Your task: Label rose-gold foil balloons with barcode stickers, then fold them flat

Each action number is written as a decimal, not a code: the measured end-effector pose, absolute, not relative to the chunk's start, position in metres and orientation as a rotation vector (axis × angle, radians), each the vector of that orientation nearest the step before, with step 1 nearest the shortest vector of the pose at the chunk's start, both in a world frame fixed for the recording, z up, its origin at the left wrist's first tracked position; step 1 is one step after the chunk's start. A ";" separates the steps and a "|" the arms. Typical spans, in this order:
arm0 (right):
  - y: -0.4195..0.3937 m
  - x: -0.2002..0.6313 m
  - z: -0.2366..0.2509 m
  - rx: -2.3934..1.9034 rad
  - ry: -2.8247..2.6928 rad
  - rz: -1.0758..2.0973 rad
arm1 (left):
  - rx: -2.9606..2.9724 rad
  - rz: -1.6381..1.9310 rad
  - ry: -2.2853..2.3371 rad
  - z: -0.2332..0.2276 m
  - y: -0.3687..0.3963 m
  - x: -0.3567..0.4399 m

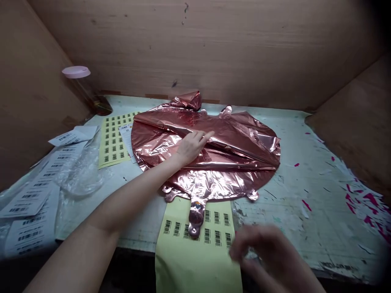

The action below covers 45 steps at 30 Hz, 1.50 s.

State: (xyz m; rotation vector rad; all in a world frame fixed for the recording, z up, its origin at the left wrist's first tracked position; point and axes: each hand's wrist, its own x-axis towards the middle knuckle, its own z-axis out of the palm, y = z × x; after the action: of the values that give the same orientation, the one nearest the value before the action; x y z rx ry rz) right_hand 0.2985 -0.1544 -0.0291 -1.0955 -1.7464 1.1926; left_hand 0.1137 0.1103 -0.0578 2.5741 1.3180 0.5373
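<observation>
Left hand (192,146), open, presses flat on the folded rose-gold foil balloon (214,162); blurred right hand (262,252), grip indiscernible, nears the yellow barcode-label sheet (198,260); slippery foil may unfold.

Open right side, crowded left, walls on three sides

Bare table (305,162) right of the foil balloon (214,158) lets a hand pass freely up to the right wall (354,134). On the left, label sheets (113,138), plastic bags (79,175) and a bottle (91,93) fill the way toward the left wall (30,101). The back wall (214,53) closes just behind the balloon; a yellow sheet (195,260) covers the near edge.
</observation>
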 end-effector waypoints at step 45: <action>-0.036 0.279 -0.060 -1.565 -2.134 0.128 | 2.979 0.381 0.113 -0.072 -0.034 0.028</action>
State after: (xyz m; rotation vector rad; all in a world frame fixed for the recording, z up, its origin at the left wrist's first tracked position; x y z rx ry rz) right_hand 0.2794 -0.0357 -0.0603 -1.5650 -2.1343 0.1282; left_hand 0.0276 -0.0337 -0.0718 2.9786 0.1132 0.3811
